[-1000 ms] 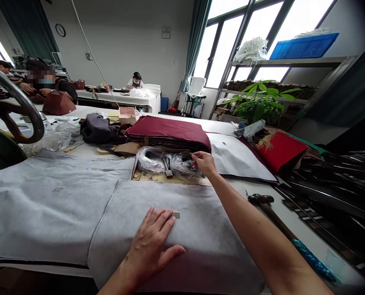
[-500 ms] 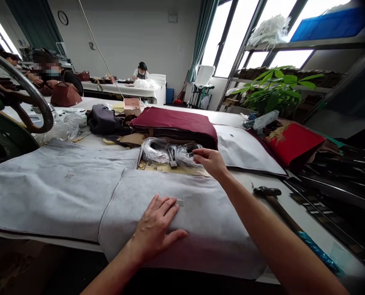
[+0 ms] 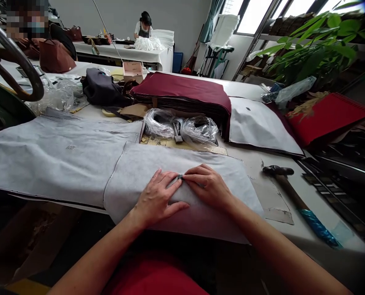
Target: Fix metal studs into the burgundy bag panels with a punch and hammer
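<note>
A grey fabric panel (image 3: 201,164) lies on the table in front of me, hanging over the near edge. My left hand (image 3: 158,196) rests flat on it, fingers spread, fingertips beside a small metal piece (image 3: 180,177). My right hand (image 3: 205,185) pinches that small metal piece against the fabric with thumb and forefinger. Behind the panel lie clear plastic bags (image 3: 182,127) of small hardware and a stack of maroon fabric (image 3: 185,92).
A second grey panel (image 3: 56,155) lies to the left. A hammer (image 3: 296,196) with a blue-wrapped handle lies at the right. A dark bag (image 3: 101,88), red notebook (image 3: 327,116), plant (image 3: 318,45) and a press wheel (image 3: 13,61) surround the table. People work at far tables.
My right hand left the plastic bags and came back to the panel, bringing a small metal piece beside my left fingertips. My view tilted downward.
</note>
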The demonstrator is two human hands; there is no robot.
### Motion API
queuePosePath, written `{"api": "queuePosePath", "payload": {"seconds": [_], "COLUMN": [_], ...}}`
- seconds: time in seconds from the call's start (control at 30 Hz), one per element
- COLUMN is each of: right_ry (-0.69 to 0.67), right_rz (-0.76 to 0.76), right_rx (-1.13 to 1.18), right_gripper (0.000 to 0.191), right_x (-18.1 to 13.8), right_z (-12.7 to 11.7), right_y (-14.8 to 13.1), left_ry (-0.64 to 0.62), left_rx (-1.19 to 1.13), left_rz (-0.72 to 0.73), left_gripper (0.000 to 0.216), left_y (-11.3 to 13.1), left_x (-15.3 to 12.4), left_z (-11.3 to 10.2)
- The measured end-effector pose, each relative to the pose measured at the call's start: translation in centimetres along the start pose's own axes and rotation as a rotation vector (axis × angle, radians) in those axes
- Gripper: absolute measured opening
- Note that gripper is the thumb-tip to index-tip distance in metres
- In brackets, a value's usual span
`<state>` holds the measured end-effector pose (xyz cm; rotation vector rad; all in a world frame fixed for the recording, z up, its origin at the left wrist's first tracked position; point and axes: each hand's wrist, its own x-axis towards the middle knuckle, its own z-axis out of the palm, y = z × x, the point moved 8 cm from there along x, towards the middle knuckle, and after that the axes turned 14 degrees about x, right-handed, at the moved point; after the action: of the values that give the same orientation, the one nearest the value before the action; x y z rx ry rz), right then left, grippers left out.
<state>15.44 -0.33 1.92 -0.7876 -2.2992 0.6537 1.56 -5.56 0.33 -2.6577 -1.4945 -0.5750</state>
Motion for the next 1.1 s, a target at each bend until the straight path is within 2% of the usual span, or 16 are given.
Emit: {"api": "queuePosePath", "payload": {"seconds": [0.13, 0.47, 0.67, 0.9, 1.0, 1.1], "right_ry": [-0.032, 0.012, -0.092, -0.128, -0.191, -0.131], "right_rz": [-0.031, 0.002, -0.060, -0.089, -0.007, 0.219], "right_rx": [-0.034, 0.036, -0.121, -0.222, -0.173, -0.199], "right_gripper": [0.023, 0.020, 0.024, 0.032, 0.027, 0.024], "right_x": [-0.1, 0.1, -0.1, -0.8, 0.8, 5.2], "right_z": [0.3, 0.0, 0.4, 0.1, -0.3, -1.3], "right_y": [-0.4, 0.2, -0.8, -2.4, -1.6, 2.0], "left_ry": [0.001, 0.016, -0.003, -0.049, -0.041, -0.005], "left_rx": [0.016, 0.025, 0.051, 0.055, 0.047, 0.050], "left_rz": [0.005, 0.013, 0.018, 0.013, 0.014, 0.024], "left_gripper": [0.065, 0.064, 0.066, 0.066, 0.070, 0.070], "left_y": [0.0, 0.2, 0.3, 0.4, 0.4, 0.4], "left_x": [-0.1, -0.1, -0.1, 0.0, 0.0, -0.1], "left_z": [0.0, -0.2, -0.1, 0.4, 0.2, 0.3]}}
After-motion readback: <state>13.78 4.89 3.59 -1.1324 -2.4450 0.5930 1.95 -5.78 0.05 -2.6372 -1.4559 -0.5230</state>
